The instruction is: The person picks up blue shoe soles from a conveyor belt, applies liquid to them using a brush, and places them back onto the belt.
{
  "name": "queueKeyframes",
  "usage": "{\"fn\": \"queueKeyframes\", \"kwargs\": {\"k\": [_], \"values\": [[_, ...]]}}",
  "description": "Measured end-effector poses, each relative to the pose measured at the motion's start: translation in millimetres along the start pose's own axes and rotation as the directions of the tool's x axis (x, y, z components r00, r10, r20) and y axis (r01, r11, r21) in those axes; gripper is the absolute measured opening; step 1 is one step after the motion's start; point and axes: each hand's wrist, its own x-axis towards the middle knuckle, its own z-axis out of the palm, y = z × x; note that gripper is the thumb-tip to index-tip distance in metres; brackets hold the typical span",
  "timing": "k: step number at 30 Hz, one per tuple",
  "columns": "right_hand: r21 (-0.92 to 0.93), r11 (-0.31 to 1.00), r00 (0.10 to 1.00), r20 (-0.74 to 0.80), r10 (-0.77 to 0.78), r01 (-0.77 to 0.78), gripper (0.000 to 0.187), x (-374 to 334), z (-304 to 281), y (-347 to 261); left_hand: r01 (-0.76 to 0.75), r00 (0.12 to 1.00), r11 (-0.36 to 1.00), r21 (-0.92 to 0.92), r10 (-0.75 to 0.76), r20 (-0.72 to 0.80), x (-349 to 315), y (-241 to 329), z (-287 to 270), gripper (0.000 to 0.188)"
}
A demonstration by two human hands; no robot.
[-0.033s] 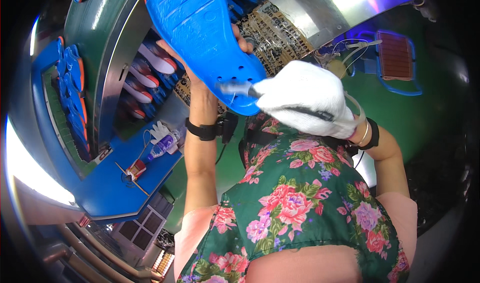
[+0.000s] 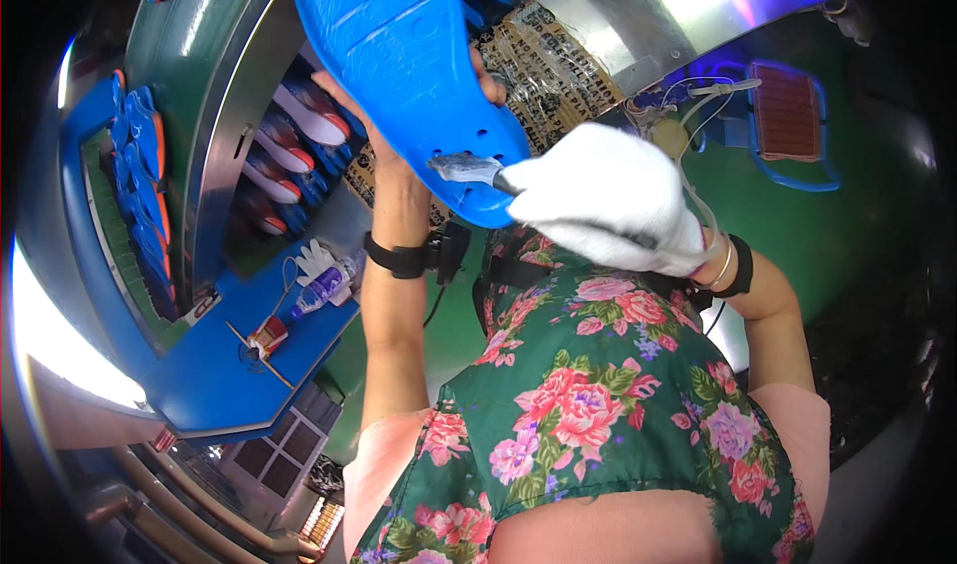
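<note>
A blue shoe insole [image 2: 399, 60], long and curved with ridges and small holes, lies tilted across the top of the view. My bare left hand [image 2: 399, 175] grips it from beneath, its fingers curled round the far edge and mostly hidden. A white knitted glove covers my right hand [image 2: 603, 195], closed round the dark handle of a small brush [image 2: 469, 169]. The brush's silvery, dark-tipped end lies over the holed part of the insole. Glossy streaks show on the blue surface.
At left, blue-orange insoles [image 2: 150, 185] lie on a green-edged machine bed. Pale insoles [image 2: 289, 155] rest on a rack. A blue table [image 2: 209, 384] carries a purple-labelled bottle [image 2: 321, 287] and a white glove [image 2: 317, 261]. A taped cardboard strip [image 2: 553, 65] lies beyond the insole.
The insole and my left hand have shifted slightly. The brush tip, blurred before, now shows sharply on the insole. Both hands keep their grip.
</note>
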Motion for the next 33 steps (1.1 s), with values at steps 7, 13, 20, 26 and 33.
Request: {"fn": "queueKeyframes", "kwargs": {"k": [7, 13, 20, 26, 33], "values": [[0.252, 0.964, 0.986, 0.164, 0.039, -0.080, 0.024, -4, 1, -7, 0.147, 0.988, 0.987, 0.062, -0.144, -0.055, 6, 11, -3, 0.133], [-0.001, 0.993, 0.982, 0.144, -0.121, 0.122, 0.028, -12, 7, 5, 0.307, 0.936, 0.951, -0.025, -0.307, -0.171, 15, 10, -4, 0.109], [0.379, 0.921, 0.970, 0.243, -0.001, -0.094, 0.021, 0, -9, 5, 0.438, 0.795, 0.874, 0.210, -0.267, -0.545, 26, 14, -9, 0.084], [0.021, 0.984, 0.915, 0.366, -0.173, 0.178, 0.026, -12, -3, 4, 0.688, 0.692, 0.610, 0.393, -0.386, -0.610, 39, 8, 5, 0.084], [0.112, 0.991, 0.964, 0.245, -0.099, 0.074, 0.023, -5, -15, 13, 0.705, 0.682, 0.585, 0.401, -0.402, -0.611, 44, -1, 48, 0.084]]}}
